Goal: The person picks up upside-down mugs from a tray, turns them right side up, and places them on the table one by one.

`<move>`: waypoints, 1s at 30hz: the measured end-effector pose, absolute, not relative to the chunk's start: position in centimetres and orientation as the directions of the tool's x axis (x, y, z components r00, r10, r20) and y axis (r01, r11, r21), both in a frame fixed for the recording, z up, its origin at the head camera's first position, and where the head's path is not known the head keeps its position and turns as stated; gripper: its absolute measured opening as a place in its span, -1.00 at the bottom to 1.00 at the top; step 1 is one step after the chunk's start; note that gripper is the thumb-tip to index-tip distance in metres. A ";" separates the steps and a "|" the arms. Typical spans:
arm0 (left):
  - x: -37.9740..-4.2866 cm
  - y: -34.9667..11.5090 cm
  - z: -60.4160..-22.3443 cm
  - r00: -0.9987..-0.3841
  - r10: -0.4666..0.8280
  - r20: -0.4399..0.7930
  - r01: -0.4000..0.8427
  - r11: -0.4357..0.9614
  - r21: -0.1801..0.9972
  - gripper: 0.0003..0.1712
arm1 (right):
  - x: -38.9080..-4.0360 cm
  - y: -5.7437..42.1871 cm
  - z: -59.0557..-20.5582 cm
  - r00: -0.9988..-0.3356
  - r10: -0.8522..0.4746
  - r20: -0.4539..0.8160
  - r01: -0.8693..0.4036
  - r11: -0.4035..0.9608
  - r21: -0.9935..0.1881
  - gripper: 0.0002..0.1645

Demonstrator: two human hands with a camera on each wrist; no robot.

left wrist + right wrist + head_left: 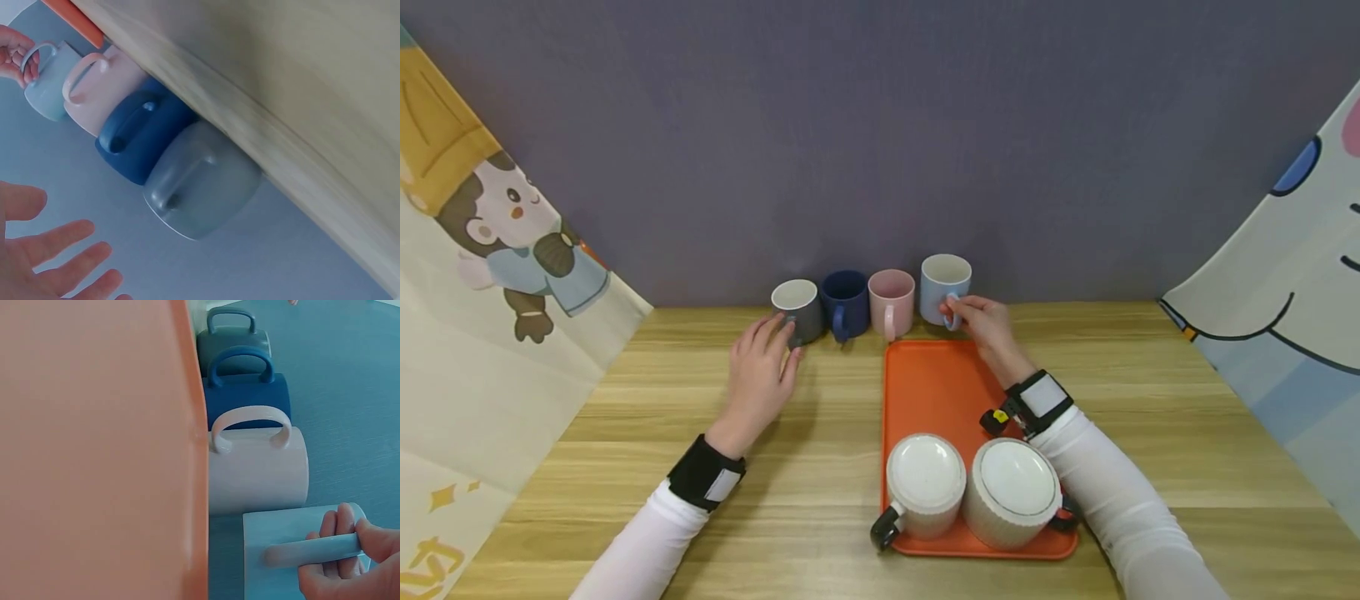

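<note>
Grey mug [808,322], navy mug [853,305] and pink mug [883,312] stand in a row, handles toward the person, presumably for easy grasping; the left hand [760,371], fingers loosely spread and holding nothing, is near the grey one. Rightmost, the right hand [990,329] pinches the light-blue mug [936,302] by its handle, probably keeping it upright, beyond the orange tray [932,375]
</note>
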State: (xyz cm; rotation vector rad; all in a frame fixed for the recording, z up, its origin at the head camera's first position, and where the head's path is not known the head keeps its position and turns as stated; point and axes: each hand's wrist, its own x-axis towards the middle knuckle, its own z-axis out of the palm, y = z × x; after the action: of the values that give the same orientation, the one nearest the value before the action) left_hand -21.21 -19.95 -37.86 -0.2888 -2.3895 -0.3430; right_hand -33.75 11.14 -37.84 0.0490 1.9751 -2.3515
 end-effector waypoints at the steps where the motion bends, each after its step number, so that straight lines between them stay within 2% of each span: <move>1: -21.0 -20.2 -37.9 -0.734 0.112 0.669 0.297 0.940 0.169 -0.60 | -33.7 11.0 -38.0 -0.997 -0.029 -0.074 0.078 -0.166 -0.983 -0.85; 12: -19.6 -22.2 -37.9 -0.735 0.097 0.671 0.283 0.943 0.174 -0.58 | -32.5 10.1 -39.1 -0.993 0.014 -0.119 0.117 -0.085 -0.989 -0.61; 30: -19.5 -23.2 -37.7 -0.734 0.085 0.674 0.268 0.948 0.173 -0.56 | -32.2 9.3 -40.0 -0.989 0.039 -0.144 0.139 -0.118 -0.983 -0.66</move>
State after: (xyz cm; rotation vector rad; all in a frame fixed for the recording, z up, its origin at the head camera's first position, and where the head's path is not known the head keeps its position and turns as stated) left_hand -19.48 -23.17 -37.69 -0.2480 -2.3862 -0.3376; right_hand -32.18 9.32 -40.03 0.2067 2.0409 -2.2903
